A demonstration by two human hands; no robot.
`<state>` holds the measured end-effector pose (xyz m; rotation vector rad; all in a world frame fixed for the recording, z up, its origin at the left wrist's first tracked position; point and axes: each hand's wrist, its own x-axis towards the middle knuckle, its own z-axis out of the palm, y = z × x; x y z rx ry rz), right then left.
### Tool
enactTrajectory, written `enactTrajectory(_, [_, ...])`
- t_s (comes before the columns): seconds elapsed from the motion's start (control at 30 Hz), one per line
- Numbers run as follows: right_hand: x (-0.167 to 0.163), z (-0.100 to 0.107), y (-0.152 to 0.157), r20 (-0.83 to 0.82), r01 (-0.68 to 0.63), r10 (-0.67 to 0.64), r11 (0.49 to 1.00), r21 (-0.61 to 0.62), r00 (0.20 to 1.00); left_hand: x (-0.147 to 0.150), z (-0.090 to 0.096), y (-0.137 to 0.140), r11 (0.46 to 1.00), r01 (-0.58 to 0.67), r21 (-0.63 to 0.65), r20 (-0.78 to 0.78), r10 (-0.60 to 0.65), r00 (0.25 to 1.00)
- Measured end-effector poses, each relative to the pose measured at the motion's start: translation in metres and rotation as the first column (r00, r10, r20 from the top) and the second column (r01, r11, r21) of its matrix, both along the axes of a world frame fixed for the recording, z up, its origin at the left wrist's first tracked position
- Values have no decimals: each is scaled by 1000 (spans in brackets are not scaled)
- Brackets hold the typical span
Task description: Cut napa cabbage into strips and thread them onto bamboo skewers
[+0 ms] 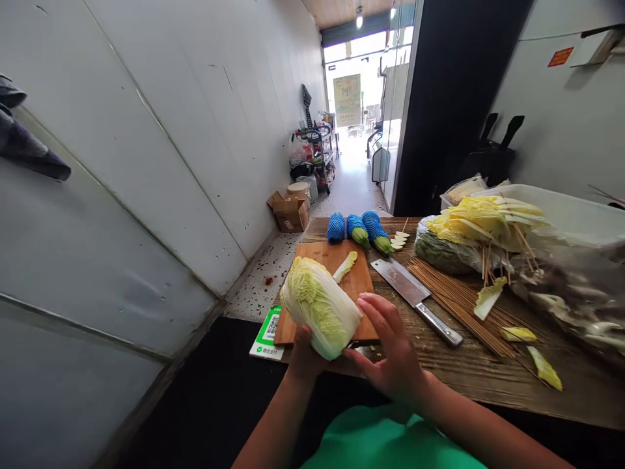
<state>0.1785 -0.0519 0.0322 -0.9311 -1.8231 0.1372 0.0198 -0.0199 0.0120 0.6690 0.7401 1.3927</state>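
Observation:
A napa cabbage (319, 306) is held up over the near part of the wooden cutting board (362, 277), its cut base facing right. My left hand (306, 355) grips it from below, the fingers partly hidden behind it. At the base end is my right hand (390, 345), thumb and fingers apart, the fingertips at or very near the cabbage. One loose cabbage leaf (346, 266) lies on the board behind the head. Right of the board rests a cleaver (415, 296), its handle toward me.
Zucchini in blue foam nets (358, 229) lie behind the board. Bamboo skewers (463, 309) spread right of the cleaver, near skewered cabbage leaves (488, 218) and a bag of mushrooms (571, 306). A QR code card (268, 332) sits at the board's left corner. A metal wall (146, 195) runs along the left.

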Motion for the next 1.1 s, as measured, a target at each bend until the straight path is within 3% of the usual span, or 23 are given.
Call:
enactTrajectory(0.1, [2,4,9,11,-22,23,998,-65,1000,-2,-4,0,991,-127,49,-52,130,990])
enactTrajectory(0.3, [-3,3,16,72,-52,56,998,-47,996,-1,-5,-5,962,-247,117,-44,253,966])
enactTrajectory(0.5, [-10,3,21,304,-86,14,970,226,953,-2,-8,-9,967,-247,59,2,248,969])
enactTrajectory(0.67, [-14,4,22,347,-126,1,933,336,938,-5,3,-13,985,-128,-113,96,139,986])
enactTrajectory(0.87, [-12,18,19,470,-155,-34,921,357,882,-1,24,-20,972,51,-228,211,-2,977])
enactTrajectory(1.1, [-15,37,22,496,-117,-93,919,375,864,3,11,-20,912,332,-240,361,-233,903])
